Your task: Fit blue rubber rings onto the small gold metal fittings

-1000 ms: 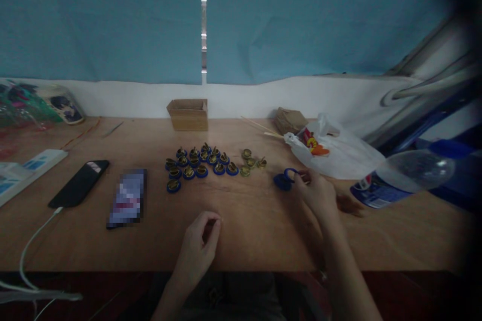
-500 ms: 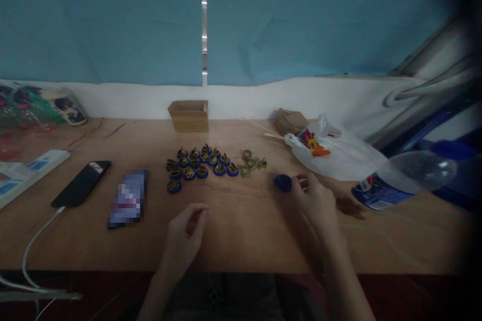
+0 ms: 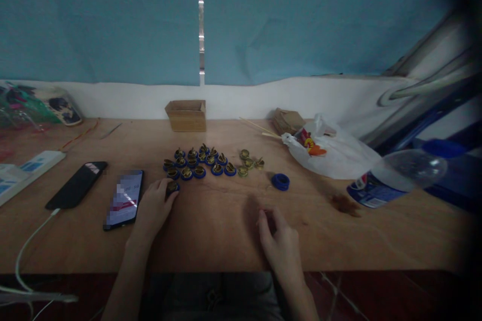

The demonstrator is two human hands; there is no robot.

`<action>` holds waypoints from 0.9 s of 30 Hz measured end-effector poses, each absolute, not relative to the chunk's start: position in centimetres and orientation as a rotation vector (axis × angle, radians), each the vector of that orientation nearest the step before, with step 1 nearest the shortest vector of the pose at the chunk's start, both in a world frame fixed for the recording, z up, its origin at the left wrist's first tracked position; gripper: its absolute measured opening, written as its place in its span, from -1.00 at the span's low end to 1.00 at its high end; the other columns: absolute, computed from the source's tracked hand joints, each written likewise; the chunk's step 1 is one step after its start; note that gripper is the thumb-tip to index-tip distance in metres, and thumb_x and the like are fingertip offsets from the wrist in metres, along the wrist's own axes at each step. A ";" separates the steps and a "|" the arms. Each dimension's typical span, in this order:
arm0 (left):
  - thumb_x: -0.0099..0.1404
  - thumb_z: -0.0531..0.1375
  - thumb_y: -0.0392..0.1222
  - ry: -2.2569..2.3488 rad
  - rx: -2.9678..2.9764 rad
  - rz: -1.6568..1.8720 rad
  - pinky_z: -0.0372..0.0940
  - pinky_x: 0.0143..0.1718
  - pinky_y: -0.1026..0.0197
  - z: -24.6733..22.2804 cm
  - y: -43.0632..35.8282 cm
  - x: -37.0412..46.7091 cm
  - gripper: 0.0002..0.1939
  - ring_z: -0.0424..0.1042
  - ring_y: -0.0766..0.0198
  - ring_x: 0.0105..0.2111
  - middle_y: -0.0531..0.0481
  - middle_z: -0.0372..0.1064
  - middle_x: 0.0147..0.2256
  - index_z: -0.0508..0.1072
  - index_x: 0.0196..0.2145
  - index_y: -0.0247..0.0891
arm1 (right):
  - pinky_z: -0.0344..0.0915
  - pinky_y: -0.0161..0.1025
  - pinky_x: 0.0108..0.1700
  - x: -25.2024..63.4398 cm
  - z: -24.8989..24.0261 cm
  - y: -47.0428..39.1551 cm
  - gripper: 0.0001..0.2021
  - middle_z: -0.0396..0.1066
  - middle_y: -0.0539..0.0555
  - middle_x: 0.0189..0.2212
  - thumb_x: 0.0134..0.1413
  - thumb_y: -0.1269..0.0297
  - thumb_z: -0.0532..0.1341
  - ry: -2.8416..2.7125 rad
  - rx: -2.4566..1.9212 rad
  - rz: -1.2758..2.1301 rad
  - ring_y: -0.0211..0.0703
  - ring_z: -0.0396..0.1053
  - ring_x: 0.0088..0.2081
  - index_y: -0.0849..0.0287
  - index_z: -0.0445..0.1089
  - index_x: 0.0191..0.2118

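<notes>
My left hand (image 3: pixel 156 205) has its fingers closed around the near-left blue-rimmed brass piece (image 3: pixel 172 187), which rests on the table. Beyond it stand several more such pieces (image 3: pixel 199 171) in loose rows, blue rings round their bases. A few brass pieces without blue rings (image 3: pixel 244 154) lie to their right. The stack of blue rings (image 3: pixel 280 181) sits apart on the right. Nearer the front edge, my right hand (image 3: pixel 276 233) hovers with thumb and fingertips curled together; whether something small is between them is too small to tell.
A phone (image 3: pixel 125 200) and a black power bank (image 3: pixel 77 185) with a cable lie left, beside a power strip (image 3: pixel 33 173). An open cardboard box (image 3: pixel 187 118) stands at the back. At right are a plastic bag (image 3: pixel 339 155) and a bottle (image 3: pixel 399 175).
My left hand has moved left and forward onto the near-left blue-rimmed piece. My right hand has left the blue rings and come back toward the front and left.
</notes>
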State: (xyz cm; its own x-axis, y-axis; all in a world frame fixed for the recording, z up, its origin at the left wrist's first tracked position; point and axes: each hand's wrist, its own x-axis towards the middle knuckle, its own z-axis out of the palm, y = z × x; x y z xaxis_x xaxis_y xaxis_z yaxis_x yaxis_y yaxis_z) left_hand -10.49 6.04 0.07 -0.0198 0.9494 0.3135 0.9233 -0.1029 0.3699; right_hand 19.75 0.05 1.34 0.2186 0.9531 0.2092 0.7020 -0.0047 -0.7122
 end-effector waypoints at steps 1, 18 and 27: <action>0.28 0.12 -0.14 2.073 2.145 0.767 0.33 -0.09 -0.07 0.4 5.8 -10.2 -0.74 0.42 -0.05 -0.10 -0.19 0.41 -0.15 0.37 -0.10 -0.27 | 0.29 -0.24 -0.42 19.5 1.3 0.0 -0.74 0.50 0.10 -0.47 0.21 0.14 0.02 -1.544 -1.743 0.458 -0.07 0.49 -0.46 0.17 0.37 -0.26; 0.27 0.14 -0.42 1.480 2.231 1.427 0.40 -0.04 0.32 4.3 -3.2 -0.6 -0.54 0.45 0.29 -0.08 -0.07 0.36 -0.08 0.27 0.10 -0.16 | 0.31 -0.34 -0.32 12.8 3.3 -2.6 -0.76 0.29 -0.05 -0.38 0.17 0.26 0.16 -1.370 -1.131 0.993 -0.28 0.32 -0.37 0.05 0.21 -0.04; 0.23 0.21 -0.33 1.348 1.786 1.338 0.36 0.07 0.12 4.4 -3.8 -0.2 -0.33 0.42 0.17 0.03 -0.08 0.34 0.10 0.12 0.24 -0.05 | 0.31 -0.33 -0.35 13.8 3.8 -2.6 -0.86 0.34 -0.02 -0.40 0.19 0.31 0.16 -1.416 -1.150 0.841 -0.27 0.34 -0.39 0.09 0.32 -0.12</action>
State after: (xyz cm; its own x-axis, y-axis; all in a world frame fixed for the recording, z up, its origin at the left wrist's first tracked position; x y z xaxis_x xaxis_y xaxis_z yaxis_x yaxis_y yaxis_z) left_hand -0.18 -3.83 4.43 0.0123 0.9203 0.3911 0.3978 -0.3633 0.8425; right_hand 13.84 -2.58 3.83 0.0429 0.9540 0.2968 0.1952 0.2833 -0.9389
